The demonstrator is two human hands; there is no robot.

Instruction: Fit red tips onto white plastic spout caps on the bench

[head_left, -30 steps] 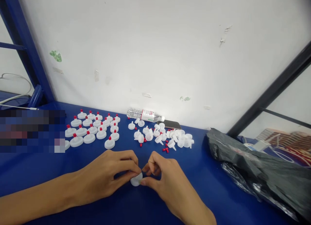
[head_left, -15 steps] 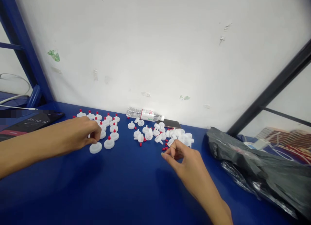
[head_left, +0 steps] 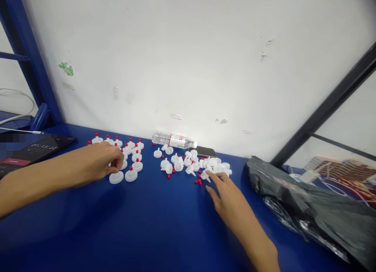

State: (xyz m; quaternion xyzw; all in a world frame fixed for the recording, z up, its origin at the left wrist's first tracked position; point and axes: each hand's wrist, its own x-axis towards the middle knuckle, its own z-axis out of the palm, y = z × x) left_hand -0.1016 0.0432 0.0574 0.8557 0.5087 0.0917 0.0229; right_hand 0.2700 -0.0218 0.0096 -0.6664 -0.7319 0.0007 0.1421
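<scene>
the bare left hand (head_left: 102,161) hides parts of several white, round, red-tipped plastic caps (head_left: 131,175); the black rectangular phone (head_left: 38,148) is cut off by the left edge; print on the clear plastic bottle (head_left: 177,140) is unreadable.

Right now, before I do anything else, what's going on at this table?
A person is working with both bare hands at a blue table. The left hand pinches the top of a white cap at the near edge of a group of upright red-tipped caps. The right hand, fingers spread, is at the edge of a pile of loose white caps and small red pieces; contact there is unclear. Behind that pile, a clear bottle lies on its side.
</scene>
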